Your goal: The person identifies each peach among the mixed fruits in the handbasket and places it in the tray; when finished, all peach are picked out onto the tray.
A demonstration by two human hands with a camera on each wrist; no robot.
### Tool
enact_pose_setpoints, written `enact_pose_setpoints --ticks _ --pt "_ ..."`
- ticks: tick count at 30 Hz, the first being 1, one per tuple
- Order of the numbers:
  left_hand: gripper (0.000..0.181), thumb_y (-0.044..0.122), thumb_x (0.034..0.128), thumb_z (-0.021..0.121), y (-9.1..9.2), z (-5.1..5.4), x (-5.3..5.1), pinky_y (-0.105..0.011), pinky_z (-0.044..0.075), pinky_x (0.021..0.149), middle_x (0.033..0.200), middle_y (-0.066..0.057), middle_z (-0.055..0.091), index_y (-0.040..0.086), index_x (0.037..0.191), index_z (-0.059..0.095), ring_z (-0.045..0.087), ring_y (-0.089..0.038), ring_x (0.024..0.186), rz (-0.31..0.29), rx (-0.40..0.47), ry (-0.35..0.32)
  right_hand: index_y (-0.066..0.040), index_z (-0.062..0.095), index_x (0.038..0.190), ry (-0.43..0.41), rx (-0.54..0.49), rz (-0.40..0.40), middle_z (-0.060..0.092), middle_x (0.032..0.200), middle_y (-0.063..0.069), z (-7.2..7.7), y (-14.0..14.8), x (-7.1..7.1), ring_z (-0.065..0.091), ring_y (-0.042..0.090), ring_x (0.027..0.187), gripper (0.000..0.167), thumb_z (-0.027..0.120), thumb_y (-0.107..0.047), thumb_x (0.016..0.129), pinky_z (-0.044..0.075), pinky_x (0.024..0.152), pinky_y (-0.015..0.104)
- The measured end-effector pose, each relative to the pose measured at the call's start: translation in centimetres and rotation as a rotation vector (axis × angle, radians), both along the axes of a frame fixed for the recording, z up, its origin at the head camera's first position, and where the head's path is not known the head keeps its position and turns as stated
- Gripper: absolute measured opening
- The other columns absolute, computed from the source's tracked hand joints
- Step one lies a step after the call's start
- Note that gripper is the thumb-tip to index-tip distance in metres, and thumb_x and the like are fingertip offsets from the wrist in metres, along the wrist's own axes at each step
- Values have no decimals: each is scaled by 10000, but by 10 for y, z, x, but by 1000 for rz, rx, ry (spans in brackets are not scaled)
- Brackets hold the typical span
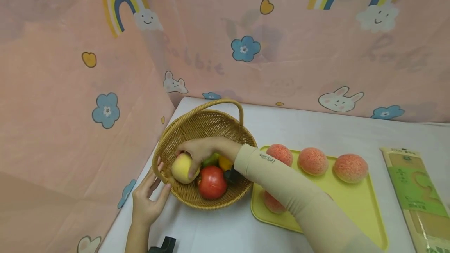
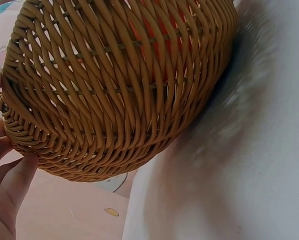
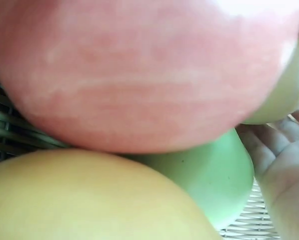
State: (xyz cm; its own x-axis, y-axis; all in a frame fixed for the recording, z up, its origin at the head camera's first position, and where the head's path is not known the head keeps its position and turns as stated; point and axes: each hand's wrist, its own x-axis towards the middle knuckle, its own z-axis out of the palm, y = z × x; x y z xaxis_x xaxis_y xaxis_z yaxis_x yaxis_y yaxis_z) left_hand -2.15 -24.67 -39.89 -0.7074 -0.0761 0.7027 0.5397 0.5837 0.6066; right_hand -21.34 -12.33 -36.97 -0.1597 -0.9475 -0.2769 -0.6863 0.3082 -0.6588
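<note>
A wicker basket [image 1: 207, 122] with an arched handle stands on the white table, its opening facing me. My left hand [image 1: 145, 202] grips its left rim; in the left wrist view the fingertips [image 2: 20, 175] press against the woven edge. Inside the basket, my right hand [image 1: 201, 150] holds a pale yellow round fruit [image 1: 181, 169] with thumb and fingers around it. Beside that fruit lie a shiny red fruit [image 1: 212, 182], a green fruit [image 3: 209, 175] and an orange-yellow fruit [image 3: 84, 195]. A dark item [image 1: 232, 175] sits at the basket's right, partly behind my forearm.
Right of the basket lies a yellow tray [image 1: 355, 210] with several pink speckled round pieces [image 1: 313, 161]. My right forearm crosses over it, hiding part. A green-and-tan flat package [image 1: 418, 190] lies farther right. Near the front edge is a black object [image 1: 164, 246]. Patterned pink cloth [image 1: 211, 22] hangs behind.
</note>
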Motion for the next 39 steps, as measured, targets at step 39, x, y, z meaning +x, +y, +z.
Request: enact_pose_setpoints --ticks 39 --pt "584 -241 644 624 -16 -12 1 -190 481 935 1320 -397 432 -208 1214 504 462 -108 1298 -34 8 -9 -155 360 1435 -33 -457 -370 483 1378 -31 59 178 28 484 159 1247 898 850 -222 686 441 1089 403"
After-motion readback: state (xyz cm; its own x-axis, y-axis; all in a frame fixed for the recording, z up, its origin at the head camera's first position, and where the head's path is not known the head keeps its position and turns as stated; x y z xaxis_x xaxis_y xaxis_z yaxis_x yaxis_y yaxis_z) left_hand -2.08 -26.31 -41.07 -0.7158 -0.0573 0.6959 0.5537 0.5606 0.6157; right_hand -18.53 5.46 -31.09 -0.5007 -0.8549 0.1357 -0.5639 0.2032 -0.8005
